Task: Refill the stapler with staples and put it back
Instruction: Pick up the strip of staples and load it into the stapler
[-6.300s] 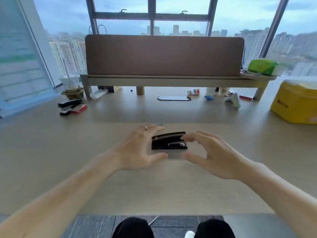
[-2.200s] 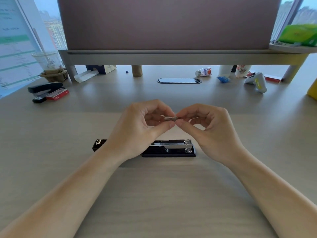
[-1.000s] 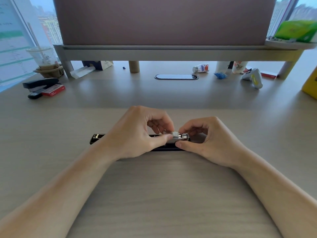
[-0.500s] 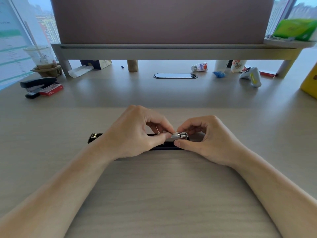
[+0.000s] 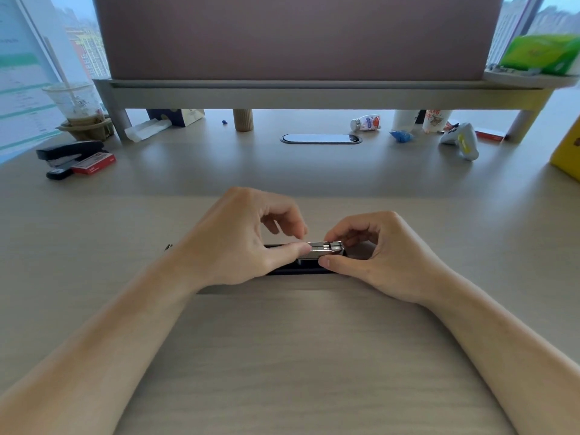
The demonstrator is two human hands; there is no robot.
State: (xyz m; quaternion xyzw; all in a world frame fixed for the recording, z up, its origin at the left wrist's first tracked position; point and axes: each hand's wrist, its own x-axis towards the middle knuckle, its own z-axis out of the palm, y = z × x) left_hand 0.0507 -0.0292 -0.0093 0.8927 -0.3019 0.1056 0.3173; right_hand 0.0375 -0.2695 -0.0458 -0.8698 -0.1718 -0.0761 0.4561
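Observation:
A black stapler (image 5: 295,270) lies opened flat on the wooden desk, its silver magazine (image 5: 326,248) facing up. My left hand (image 5: 241,237) covers the stapler's left part, thumb and forefinger pinched at the magazine's left end. My right hand (image 5: 379,252) holds the magazine's right end, thumb against its front side. Whether a strip of staples lies in the channel under my fingertips I cannot tell. The stapler's far-left tip (image 5: 168,247) shows past my left wrist.
A second black stapler (image 5: 67,153) and a red staple box (image 5: 94,160) sit at the far left. A cup with a straw (image 5: 77,105), a monitor shelf (image 5: 314,95), a small bottle (image 5: 365,123), a white controller (image 5: 461,141) and a yellow box (image 5: 568,152) line the back.
Both hands came down from holding a staple strip in the air onto the stapler's magazine. Over the last half second they have barely shifted.

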